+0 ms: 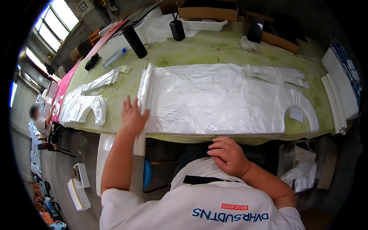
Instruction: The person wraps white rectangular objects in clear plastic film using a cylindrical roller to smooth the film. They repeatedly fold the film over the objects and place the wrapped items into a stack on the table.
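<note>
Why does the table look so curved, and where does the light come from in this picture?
Head view: the fisheye lens bends the green table edges toward the dark round rim; daylight enters by the windows at upper left, blown out white; soft glare lies on the clear plastic sheet beside the left hand; focus is fairly even.

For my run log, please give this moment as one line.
left hand: flat on plastic sheet edge | right hand: curled, at table front edge, holding nothing

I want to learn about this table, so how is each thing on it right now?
Left hand: open, flat on the roll.
Right hand: fingers curled, holding nothing.
Clear plastic sheet: spread flat.
Clear plastic roll: partly unrolled.
Clear plastic bottle: lying down.
Tall black cylinder: standing.
</note>
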`<state>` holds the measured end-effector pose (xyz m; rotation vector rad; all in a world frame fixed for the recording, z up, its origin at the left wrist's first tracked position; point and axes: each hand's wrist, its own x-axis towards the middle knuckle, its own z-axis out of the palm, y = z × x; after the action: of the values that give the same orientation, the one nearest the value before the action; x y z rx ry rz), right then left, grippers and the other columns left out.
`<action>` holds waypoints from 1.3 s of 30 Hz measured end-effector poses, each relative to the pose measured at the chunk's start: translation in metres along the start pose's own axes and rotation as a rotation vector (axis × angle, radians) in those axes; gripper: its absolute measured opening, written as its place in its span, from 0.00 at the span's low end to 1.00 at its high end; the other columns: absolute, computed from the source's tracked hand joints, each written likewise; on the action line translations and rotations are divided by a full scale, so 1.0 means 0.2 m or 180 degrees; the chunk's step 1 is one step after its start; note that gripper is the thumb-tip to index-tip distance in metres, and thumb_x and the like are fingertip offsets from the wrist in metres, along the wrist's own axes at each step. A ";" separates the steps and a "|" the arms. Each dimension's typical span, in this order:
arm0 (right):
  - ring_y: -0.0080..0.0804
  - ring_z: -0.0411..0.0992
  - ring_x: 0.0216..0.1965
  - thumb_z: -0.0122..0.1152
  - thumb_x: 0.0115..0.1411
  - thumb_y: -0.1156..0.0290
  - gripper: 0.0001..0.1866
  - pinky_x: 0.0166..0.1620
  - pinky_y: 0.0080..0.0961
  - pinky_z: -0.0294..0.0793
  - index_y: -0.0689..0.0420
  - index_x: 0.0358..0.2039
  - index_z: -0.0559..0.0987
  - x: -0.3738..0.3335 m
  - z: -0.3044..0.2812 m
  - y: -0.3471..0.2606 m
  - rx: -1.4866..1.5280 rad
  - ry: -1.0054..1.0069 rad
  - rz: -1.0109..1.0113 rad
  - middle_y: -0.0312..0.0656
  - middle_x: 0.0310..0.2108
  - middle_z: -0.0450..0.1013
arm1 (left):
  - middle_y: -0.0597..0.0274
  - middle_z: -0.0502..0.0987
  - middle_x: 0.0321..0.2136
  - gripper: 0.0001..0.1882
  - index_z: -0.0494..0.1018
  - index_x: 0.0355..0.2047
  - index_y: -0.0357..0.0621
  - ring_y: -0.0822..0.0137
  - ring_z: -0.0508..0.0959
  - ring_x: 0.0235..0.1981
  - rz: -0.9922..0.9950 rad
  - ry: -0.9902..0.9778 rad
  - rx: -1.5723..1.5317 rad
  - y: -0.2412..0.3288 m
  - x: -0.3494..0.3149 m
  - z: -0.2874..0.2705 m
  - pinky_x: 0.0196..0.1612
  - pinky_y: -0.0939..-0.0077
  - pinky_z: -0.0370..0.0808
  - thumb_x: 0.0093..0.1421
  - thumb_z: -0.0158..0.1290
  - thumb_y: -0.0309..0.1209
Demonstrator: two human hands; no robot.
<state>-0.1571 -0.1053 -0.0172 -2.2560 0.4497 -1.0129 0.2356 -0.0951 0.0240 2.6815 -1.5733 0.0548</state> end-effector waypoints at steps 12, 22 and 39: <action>0.46 0.75 0.48 0.68 0.52 0.78 0.12 0.54 0.41 0.75 0.55 0.38 0.84 -0.04 -0.02 0.02 0.0126 0.0095 0.0014 0.44 0.42 0.78 | 0.43 0.58 0.70 0.37 0.57 0.72 0.52 0.44 0.61 0.69 0.0271 -0.0171 -0.1008 -0.18 0.06 0.04 0.69 0.58 0.61 0.61 0.48 0.24; 0.31 0.75 0.49 0.63 0.66 0.72 0.20 0.54 0.28 0.75 0.60 0.57 0.75 0.00 0.04 -0.04 0.1999 -0.0045 0.1940 0.44 0.50 0.76 | 0.53 0.77 0.50 0.36 0.52 0.75 0.57 0.67 0.78 0.47 -0.0445 -0.1401 -0.6293 0.66 -0.43 -0.05 0.51 0.68 0.77 0.67 0.40 0.23; 0.25 0.74 0.39 0.60 0.69 0.63 0.14 0.42 0.28 0.80 0.61 0.43 0.73 0.14 0.04 -0.07 0.3334 0.0305 0.3353 0.41 0.41 0.74 | 0.53 0.57 0.66 0.53 0.41 0.75 0.49 0.62 0.69 0.60 0.0521 -0.1492 -0.5451 0.74 -0.96 0.08 0.62 0.64 0.70 0.58 0.65 0.25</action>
<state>-0.1320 -0.1061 0.0029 -0.8172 0.7804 -0.5389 0.0127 -0.0005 0.0001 1.1769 -0.9373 -1.2835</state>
